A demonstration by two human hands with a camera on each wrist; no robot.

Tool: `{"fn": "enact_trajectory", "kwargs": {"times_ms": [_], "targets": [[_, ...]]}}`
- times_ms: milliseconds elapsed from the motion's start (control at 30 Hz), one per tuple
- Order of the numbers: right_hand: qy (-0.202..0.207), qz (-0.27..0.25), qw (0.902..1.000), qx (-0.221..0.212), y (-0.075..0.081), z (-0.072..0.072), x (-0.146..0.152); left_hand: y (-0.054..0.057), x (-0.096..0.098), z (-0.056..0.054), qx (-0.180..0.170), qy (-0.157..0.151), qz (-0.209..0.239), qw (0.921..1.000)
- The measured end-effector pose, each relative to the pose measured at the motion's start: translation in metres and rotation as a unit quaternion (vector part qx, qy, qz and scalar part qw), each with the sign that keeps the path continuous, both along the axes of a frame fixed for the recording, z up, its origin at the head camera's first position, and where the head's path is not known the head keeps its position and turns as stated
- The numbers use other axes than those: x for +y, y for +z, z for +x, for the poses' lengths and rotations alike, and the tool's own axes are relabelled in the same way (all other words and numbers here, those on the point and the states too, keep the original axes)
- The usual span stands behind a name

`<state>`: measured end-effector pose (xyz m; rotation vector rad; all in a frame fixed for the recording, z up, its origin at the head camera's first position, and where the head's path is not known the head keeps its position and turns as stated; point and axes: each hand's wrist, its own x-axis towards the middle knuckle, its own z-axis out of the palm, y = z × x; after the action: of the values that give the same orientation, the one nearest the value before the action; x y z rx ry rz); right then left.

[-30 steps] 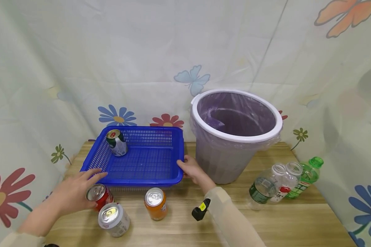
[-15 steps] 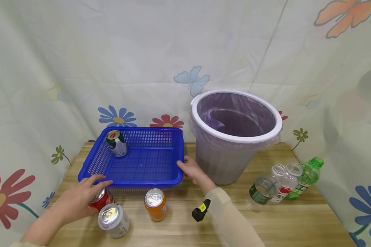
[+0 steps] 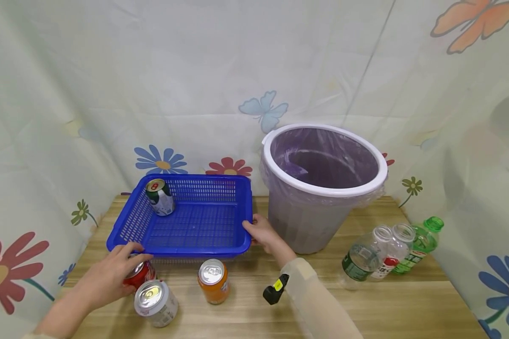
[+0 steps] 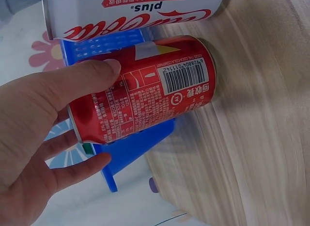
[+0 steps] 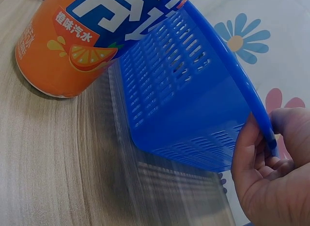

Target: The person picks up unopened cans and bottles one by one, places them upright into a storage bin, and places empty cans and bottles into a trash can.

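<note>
My left hand is at a red Coca-Cola can standing on the table in front of the basket's left corner. In the left wrist view the thumb presses the side of the can while other fingers reach round behind it, partly hidden. A white Coca-Cola plus can stands right beside it. My right hand pinches the right rim of the blue plastic basket, fingers curled under the edge in the right wrist view. A green and white can stands inside the basket's back left corner. An orange soda can stands in front.
A grey trash bin with a white rim and purple liner stands right of the basket. Farther right are two clear bottles, one with a green label, and a green bottle. A patterned curtain hangs behind the wooden table.
My left hand has come in closer over the red can, now covering more of its top. The basket's left side has shifted slightly left. My right hand keeps its hold on the rim.
</note>
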<state>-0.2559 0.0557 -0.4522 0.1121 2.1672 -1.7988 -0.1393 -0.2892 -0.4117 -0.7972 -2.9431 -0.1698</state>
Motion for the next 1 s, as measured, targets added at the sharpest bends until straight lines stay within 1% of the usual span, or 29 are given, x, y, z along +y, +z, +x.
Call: {"fn": "enact_trajectory", "kwargs": {"times_ms": [267,433,633,867,1000], "targets": [[-0.001,-0.007,1.0000,-0.001,0.0003,0.0013,0.0001,-0.0017,0.0015,0.0020,0.007,-0.002,0.009,0.9999],[0.002,-0.011,0.9999,0.003,-0.0004,0.0008,0.0007,-0.0019,0.0016,0.0019,0.015,-0.008,0.004,0.9998],[0.004,-0.014,0.9999,0.001,-0.0004,-0.0002,0.0010,-0.0013,0.0002,0.0025,0.023,-0.017,-0.002,0.9996],[0.003,-0.018,0.9998,-0.001,-0.0006,-0.0003,0.0009,-0.0015,-0.0028,0.0045,0.046,-0.041,0.000,0.9981],[0.003,-0.015,0.9999,0.000,-0.0012,-0.0003,0.0012,-0.0016,-0.0035,0.0060,0.045,-0.043,-0.004,0.9981]]}}
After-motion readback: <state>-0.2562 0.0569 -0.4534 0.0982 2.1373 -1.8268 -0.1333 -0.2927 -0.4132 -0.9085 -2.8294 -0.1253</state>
